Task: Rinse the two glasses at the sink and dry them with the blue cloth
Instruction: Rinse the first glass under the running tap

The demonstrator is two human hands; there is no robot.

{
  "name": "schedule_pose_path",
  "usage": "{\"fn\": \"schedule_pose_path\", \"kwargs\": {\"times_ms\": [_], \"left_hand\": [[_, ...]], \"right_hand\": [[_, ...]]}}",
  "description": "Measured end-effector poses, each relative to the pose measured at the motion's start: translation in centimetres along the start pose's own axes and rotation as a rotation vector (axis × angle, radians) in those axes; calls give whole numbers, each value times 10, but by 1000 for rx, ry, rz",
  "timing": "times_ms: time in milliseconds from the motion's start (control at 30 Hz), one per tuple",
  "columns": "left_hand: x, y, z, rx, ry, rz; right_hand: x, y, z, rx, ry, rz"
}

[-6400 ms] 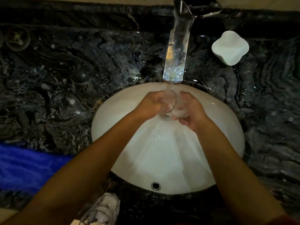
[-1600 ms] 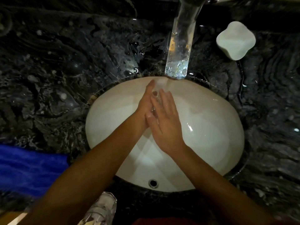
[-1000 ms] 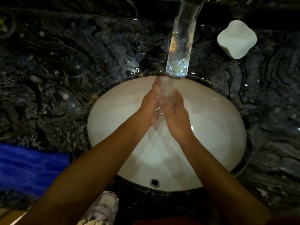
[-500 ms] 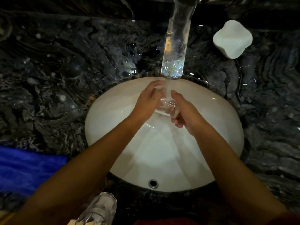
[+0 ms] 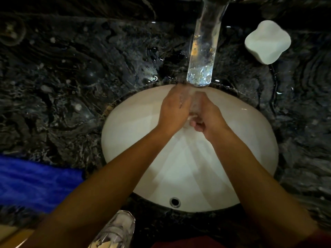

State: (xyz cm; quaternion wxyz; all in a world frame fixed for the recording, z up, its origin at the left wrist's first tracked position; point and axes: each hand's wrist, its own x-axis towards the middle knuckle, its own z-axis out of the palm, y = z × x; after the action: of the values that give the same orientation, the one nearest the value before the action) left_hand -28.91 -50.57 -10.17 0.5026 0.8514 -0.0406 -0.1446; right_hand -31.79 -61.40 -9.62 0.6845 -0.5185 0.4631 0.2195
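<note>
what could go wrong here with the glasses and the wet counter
The glass is wet and squeezed between both hands, left hand and right hand, under the tap; it could slip into the sink. The second glass stands at the counter's near edge by the left forearm; an elbow could knock it off.

Tabletop: dark veined stone, polished, wet and glossy. Sink: smooth white glazed ceramic. Faucet: mirror-bright metal. Cloth: blue, fuzzy, matt. Glass at near edge: clear, faceted, shiny.
</note>
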Motion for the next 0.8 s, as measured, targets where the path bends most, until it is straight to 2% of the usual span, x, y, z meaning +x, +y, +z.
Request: {"fn": "schedule_pose_path", "kwargs": {"times_ms": [133, 267, 367, 467, 533, 600, 700, 800], "left_hand": [[4, -7, 1, -196, -104, -300], [11, -9, -7, -511, -303, -760], [15, -17, -23, -668, -543, -843], [12, -20, -31, -742, -696, -841], [11, -17, -30, -709, -680, -814], [11, -13, -26, -614, -572, -719], [10, -9, -18, -377, -390, -505], [6, -11, -14, -156, -331, -277]], "right_hand": [[-3, 8, 0, -122, 162, -244], [-5, 13, -5, -441, 267, -605], [-8, 17, -12, -617, 180, -853], [-5, 22, -19, -749, 121, -942], [-4, 23, -19, -672, 87, -914], [-3, 23, -18, -492, 67, -845], [1, 16, -13, -228, 117, -513], [7, 10, -13, 20, 128, -164]]}}
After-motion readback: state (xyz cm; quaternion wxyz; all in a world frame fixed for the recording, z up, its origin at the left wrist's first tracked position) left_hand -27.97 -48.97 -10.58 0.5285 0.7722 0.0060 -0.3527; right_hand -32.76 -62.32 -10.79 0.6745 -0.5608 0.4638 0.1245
